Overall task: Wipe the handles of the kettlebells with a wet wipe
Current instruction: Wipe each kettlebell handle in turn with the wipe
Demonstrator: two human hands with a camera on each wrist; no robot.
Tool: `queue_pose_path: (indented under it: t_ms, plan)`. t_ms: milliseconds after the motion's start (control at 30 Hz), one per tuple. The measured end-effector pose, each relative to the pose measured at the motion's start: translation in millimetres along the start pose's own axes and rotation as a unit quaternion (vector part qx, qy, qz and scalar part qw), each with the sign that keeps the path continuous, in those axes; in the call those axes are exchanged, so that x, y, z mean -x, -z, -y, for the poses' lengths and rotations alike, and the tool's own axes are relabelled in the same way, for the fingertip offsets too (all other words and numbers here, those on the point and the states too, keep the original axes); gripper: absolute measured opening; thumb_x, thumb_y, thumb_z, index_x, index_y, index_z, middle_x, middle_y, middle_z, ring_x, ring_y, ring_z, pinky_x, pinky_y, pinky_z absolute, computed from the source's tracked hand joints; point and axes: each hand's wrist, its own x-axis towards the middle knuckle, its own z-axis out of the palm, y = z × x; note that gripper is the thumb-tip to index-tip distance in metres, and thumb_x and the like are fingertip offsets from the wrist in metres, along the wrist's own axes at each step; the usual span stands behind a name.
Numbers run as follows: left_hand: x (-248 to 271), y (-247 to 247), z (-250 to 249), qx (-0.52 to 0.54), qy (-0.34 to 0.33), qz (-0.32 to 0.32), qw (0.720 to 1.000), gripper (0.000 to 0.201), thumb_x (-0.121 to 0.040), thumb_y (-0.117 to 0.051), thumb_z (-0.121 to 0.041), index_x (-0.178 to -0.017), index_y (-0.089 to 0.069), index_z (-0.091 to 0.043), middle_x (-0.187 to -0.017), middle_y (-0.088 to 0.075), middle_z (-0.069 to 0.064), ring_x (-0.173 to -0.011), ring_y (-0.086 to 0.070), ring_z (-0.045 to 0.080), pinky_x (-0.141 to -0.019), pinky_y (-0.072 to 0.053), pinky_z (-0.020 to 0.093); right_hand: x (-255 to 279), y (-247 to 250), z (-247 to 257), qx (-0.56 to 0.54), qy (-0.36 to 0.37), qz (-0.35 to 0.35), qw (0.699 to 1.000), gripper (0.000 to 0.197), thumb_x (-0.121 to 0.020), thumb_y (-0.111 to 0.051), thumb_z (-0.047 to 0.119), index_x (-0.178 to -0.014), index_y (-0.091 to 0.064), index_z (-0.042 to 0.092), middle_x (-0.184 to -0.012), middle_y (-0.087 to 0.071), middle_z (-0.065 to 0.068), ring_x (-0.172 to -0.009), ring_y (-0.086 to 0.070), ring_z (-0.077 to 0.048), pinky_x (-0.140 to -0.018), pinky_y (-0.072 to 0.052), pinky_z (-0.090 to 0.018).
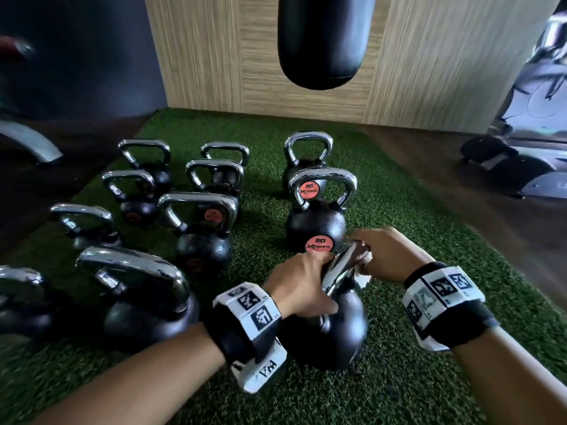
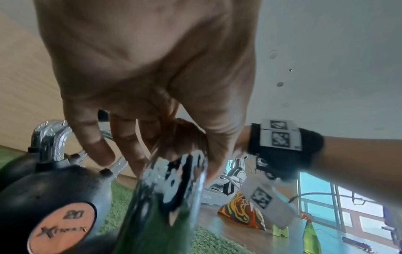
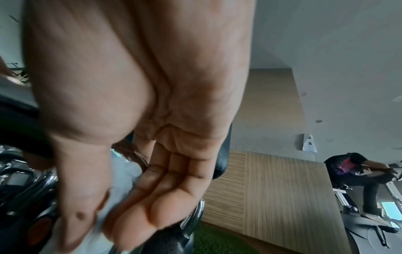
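Note:
A black kettlebell with a chrome handle stands on the green turf between my hands. My left hand grips the near left side of that handle. My right hand holds a white wet wipe wrapped around the handle's far right side. In the right wrist view the wet wipe lies pinched between thumb and fingers. Just beyond stands a kettlebell marked 20 with an orange label, its body also showing in the left wrist view as the 20 kettlebell.
Several more kettlebells stand in rows to the left, the nearest large one close to my left forearm. A black punching bag hangs ahead before a wood-panel wall. Exercise machines sit at the right, with a person on one.

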Motion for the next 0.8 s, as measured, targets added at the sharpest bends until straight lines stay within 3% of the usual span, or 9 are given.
queue_pose_path:
  t_ms: [100, 133, 200, 267, 400, 533, 633, 700, 800]
  plan:
    - [-17, 17, 7, -0.051, 0.002, 0.051, 0.997, 0.086, -0.064, -0.079, -0.023, -0.142, -0.05, -0.042, -0.131, -0.068, -0.006, -0.109, -0.069, 0.017, -0.084, -0.055, 0.026, 19, 3, 3, 0.035, -0.055, -0.005, 0.998, 0.011, -0.086, -0.065, 0.019, -0.097, -0.069, 0.019, -0.087, -0.073, -0.001, -0.076, -0.069, -0.018, -0.065, -0.054, -0.025]
    - [-21, 23, 7, -0.066, -0.002, 0.066, 0.996, 0.088, -0.064, -0.08, -0.022, -0.143, -0.049, -0.045, -0.135, -0.066, -0.007, -0.112, -0.068, 0.016, -0.082, -0.052, 0.024, 26, 3, 4, 0.044, -0.074, -0.006, 0.996, 0.011, -0.087, -0.064, 0.019, -0.097, -0.069, 0.02, -0.083, -0.071, 0.0, -0.068, -0.065, -0.015, -0.059, -0.051, -0.02]
    - [-29, 31, 6, -0.091, -0.016, 0.093, 0.991, 0.086, -0.064, -0.081, -0.018, -0.14, -0.053, -0.047, -0.133, -0.066, -0.008, -0.108, -0.067, 0.015, -0.078, -0.048, 0.02, 42, 2, 5, 0.032, -0.101, 0.001, 0.994, 0.008, -0.088, -0.064, 0.017, -0.095, -0.067, 0.02, -0.075, -0.065, 0.003, -0.054, -0.052, -0.003, -0.042, -0.035, -0.005]
    - [-34, 37, 3, -0.108, -0.038, 0.117, 0.987, 0.079, -0.065, -0.081, -0.014, -0.135, -0.06, -0.044, -0.125, -0.069, -0.008, -0.096, -0.065, 0.012, -0.069, -0.048, 0.018, 55, 1, 6, 0.023, -0.122, -0.001, 0.992, 0.01, -0.086, -0.065, 0.016, -0.094, -0.067, 0.02, -0.07, -0.059, 0.008, -0.051, -0.045, 0.002, -0.036, -0.03, -0.008]
    - [-35, 41, 7, -0.153, -0.078, 0.118, 0.978, 0.077, -0.064, -0.086, -0.024, -0.132, -0.059, -0.046, -0.112, -0.074, -0.008, -0.099, -0.071, 0.018, -0.083, -0.058, 0.031, 67, 1, 8, 0.029, -0.131, -0.007, 0.991, 0.025, -0.085, -0.065, 0.018, -0.108, -0.071, 0.024, -0.078, -0.067, 0.005, -0.059, -0.056, -0.009, -0.045, -0.035, -0.01]
    - [-31, 41, 15, -0.17, -0.091, 0.107, 0.975, 0.093, -0.058, -0.093, -0.048, -0.141, -0.05, -0.047, -0.12, -0.073, -0.008, -0.106, -0.069, 0.016, -0.09, -0.055, 0.03, 66, -2, 1, -0.004, -0.107, -0.011, 0.994, 0.023, -0.087, -0.069, 0.018, -0.107, -0.07, 0.028, -0.085, -0.068, 0.01, -0.059, -0.057, 0.001, -0.045, -0.032, -0.005]
    - [-33, 49, 19, -0.135, -0.104, 0.134, 0.976, 0.076, -0.067, -0.09, -0.039, -0.136, -0.057, -0.043, -0.113, -0.073, -0.011, -0.094, -0.064, 0.003, -0.079, -0.045, 0.025, 65, 2, -14, -0.004, -0.068, 0.014, 0.998, 0.022, -0.087, -0.071, 0.032, -0.109, -0.066, 0.032, -0.096, -0.073, 0.008, -0.074, -0.064, -0.01, -0.06, -0.044, -0.019]
    - [-39, 60, 25, -0.062, -0.089, 0.198, 0.974, 0.072, -0.072, -0.091, -0.034, -0.135, -0.058, -0.047, -0.111, -0.072, -0.014, -0.097, -0.066, 0.001, -0.085, -0.05, 0.025, 65, 10, -27, -0.024, -0.029, 0.022, 0.999, 0.025, -0.086, -0.073, 0.04, -0.11, -0.067, 0.034, -0.1, -0.074, 0.012, -0.083, -0.066, -0.006, -0.073, -0.052, -0.026]
    - [-51, 83, 36, 0.105, -0.036, 0.296, 0.949, 0.079, -0.081, -0.085, -0.008, -0.144, -0.052, -0.043, -0.123, -0.072, -0.003, -0.111, -0.069, 0.012, -0.101, -0.054, 0.028, 61, 26, -42, -0.086, 0.018, -0.036, 0.995, 0.015, -0.085, -0.071, 0.044, -0.098, -0.072, 0.037, -0.09, -0.071, 0.022, -0.079, -0.061, 0.015, -0.065, -0.045, -0.012]
